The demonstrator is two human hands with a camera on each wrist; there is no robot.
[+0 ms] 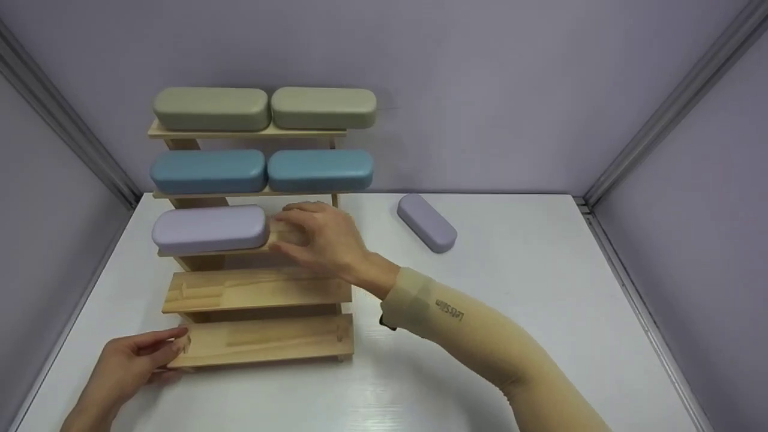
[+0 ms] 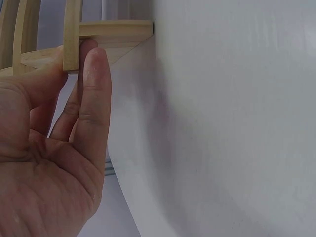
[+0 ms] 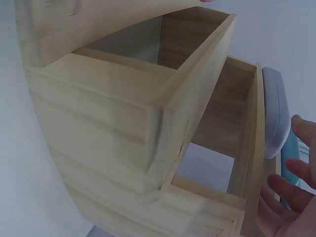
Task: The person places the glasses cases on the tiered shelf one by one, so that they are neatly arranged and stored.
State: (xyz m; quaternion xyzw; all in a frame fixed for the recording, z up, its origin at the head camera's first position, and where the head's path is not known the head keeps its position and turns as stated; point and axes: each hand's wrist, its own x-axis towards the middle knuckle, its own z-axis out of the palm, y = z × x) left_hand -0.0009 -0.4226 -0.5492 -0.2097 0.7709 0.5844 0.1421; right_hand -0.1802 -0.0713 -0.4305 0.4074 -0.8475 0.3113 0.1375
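Observation:
A tiered wooden display rack (image 1: 264, 291) stands on the white table. My left hand (image 1: 129, 363) pinches the left end of its lowest shelf, the thumb and fingers on opposite faces of the board (image 2: 71, 34). On the middle shelf's left half lies a lavender glasses case (image 1: 210, 229). Just right of that case, my right hand (image 1: 327, 237) hovers over or touches the shelf with loosely bent fingers and nothing in them; contact cannot be told. In the right wrist view, this hand (image 3: 296, 192) appears beside the lavender case (image 3: 276, 111).
Two green cases (image 1: 211, 109) sit on the top shelf and two blue cases (image 1: 209, 171) on the one below, the right ones overhanging. Another lavender case (image 1: 427, 223) lies slanted on the table (image 1: 510, 300), right of the rack. Grey walls (image 1: 480, 90) enclose the table.

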